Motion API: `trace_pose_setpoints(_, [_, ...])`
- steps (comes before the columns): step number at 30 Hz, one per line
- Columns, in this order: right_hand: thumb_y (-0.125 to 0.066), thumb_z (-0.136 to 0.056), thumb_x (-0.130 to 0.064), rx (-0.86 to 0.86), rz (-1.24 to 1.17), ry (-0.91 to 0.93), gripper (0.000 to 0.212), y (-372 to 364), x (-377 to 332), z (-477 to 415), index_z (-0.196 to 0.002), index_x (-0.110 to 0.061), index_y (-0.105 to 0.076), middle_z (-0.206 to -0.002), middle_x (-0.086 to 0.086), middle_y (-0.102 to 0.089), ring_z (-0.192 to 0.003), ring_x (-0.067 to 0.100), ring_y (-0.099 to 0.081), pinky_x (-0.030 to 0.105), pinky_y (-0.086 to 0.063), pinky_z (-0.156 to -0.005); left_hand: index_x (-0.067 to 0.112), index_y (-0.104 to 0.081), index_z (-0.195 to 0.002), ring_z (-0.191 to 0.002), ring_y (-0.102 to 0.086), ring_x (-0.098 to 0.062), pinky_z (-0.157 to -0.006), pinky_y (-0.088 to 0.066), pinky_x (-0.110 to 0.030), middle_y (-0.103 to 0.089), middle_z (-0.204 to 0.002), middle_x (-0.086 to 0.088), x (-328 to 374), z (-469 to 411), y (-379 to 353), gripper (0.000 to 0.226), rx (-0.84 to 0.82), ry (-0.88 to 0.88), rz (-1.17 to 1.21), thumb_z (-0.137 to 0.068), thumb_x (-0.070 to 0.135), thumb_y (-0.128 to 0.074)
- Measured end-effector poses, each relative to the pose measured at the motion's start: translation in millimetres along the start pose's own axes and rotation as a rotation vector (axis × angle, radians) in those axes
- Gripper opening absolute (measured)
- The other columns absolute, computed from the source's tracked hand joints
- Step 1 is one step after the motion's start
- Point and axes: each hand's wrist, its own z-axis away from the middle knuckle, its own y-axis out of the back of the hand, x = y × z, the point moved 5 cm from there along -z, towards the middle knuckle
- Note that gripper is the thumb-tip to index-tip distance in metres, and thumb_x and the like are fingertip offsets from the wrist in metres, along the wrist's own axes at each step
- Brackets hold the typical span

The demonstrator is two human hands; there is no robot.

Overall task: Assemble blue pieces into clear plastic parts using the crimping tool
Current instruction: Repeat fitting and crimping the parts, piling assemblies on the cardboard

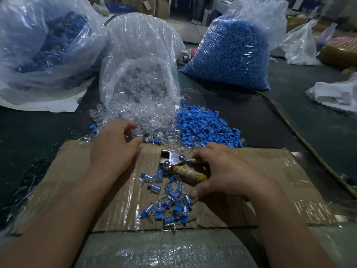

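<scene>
The metal crimping tool (173, 159) lies on a taped cardboard sheet (280, 180), its cloth-wrapped handle under my right hand (224, 171), whose fingers and thumb curl round that handle. My left hand (116, 144) hovers at the edge of the spilled clear plastic parts (139, 117), fingers loosely curled; I cannot make out anything in them. A heap of loose blue pieces (204, 126) lies just beyond the tool. Several assembled clear-and-blue parts (170, 202) are scattered on the cardboard near me.
An open bag of clear parts (139, 60) stands behind the spill. A full bag of blue pieces (229, 51) sits at the back right, another large bag (44, 51) at the back left. A thin stick (301, 136) runs along the dark table on the right.
</scene>
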Motion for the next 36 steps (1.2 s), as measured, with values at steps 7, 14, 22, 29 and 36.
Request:
trace_pose_setpoints(7, [-0.068,-0.061,-0.064,-0.006,-0.053,0.006,0.079,1,5,-1,-0.13,-0.038,-0.04,-0.09,-0.026,-0.031,-0.097,0.004,-0.031,0.027,-0.027,-0.075,0.02,-0.065,-0.108,-0.086,-0.05,-0.014,-0.074,-0.04,-0.03,-0.058,-0.093,0.002,-1,-5,-9,0.025,-0.083,-0.02,-0.15,-0.085,0.029,-0.064])
trace_pose_setpoints(14, [-0.061,-0.06,-0.07,0.032,-0.099,0.016,0.075,4,5,0,-0.125,-0.035,-0.047,-0.095,-0.024,-0.038,-0.092,-0.001,-0.038,0.021,-0.03,-0.07,0.015,-0.067,-0.105,-0.083,-0.052,-0.009,-0.079,-0.038,-0.026,-0.065,-0.093,0.0,0,-4,-1,0.019,-0.003,-0.006,-0.01,-0.086,0.016,-0.063])
trace_pose_setpoints(22, [-0.062,-0.074,-0.055,0.402,-0.316,-0.085,0.02,27,27,0,-0.073,-0.035,-0.06,-0.074,-0.02,-0.059,-0.072,-0.004,-0.053,0.017,-0.041,-0.062,0.014,-0.072,-0.094,-0.079,-0.055,-0.011,-0.074,-0.041,-0.02,-0.062,-0.088,-0.001,12,6,7,0.014,0.009,-0.093,0.109,-0.082,0.01,-0.065])
trace_pose_setpoints(29, [-0.062,-0.084,-0.039,0.751,-0.417,-0.233,0.02,43,56,7,-0.066,-0.034,-0.057,-0.066,-0.016,-0.06,-0.065,-0.001,-0.056,0.019,-0.043,-0.057,0.015,-0.072,-0.093,-0.057,-0.054,0.011,-0.055,-0.037,-0.006,-0.06,-0.067,0.012,22,14,9,0.016,-0.071,-0.15,0.125,-0.083,0.006,-0.063])
trace_pose_setpoints(36, [-0.062,-0.085,-0.034,0.696,-0.337,-0.253,0.01,36,60,-2,-0.076,-0.03,-0.061,-0.073,-0.015,-0.06,-0.068,-0.001,-0.054,0.021,-0.041,-0.059,0.015,-0.071,-0.084,-0.056,-0.054,0.008,-0.06,-0.036,-0.012,-0.052,-0.061,0.023,20,15,5,0.007,-0.15,-0.114,0.09,-0.082,0.018,-0.066])
